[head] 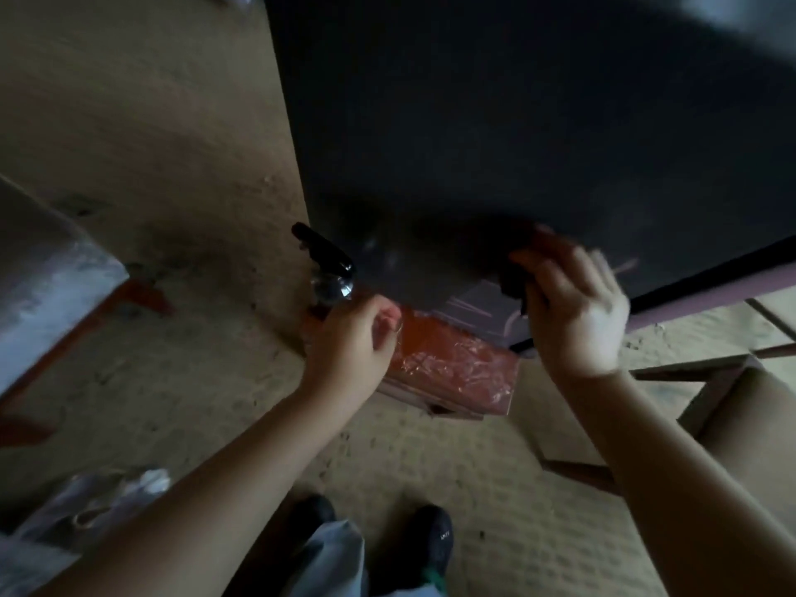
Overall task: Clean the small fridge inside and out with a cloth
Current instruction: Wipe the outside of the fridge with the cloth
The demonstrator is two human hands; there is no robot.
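Head view, only 1 angle, and it's blurry and dim. The small fridge (495,144) fills the upper right, a dark flat panel; its near corner points down toward the person's feet. Its left edge runs up and away to the top of the frame, which I'd call the long axis.

The right hand (573,312) grips a bunched dark cloth (514,282), pressed to the panel's lower edge. The left hand (349,338) curls round a spray bottle (327,265), its black trigger head aimed up-left, just beside that corner.

For a good wipe: flatten the cloth, use long overlapping strokes along the edge, and spray sparingly. A plastic-wrapped orange box (452,359) sits below.
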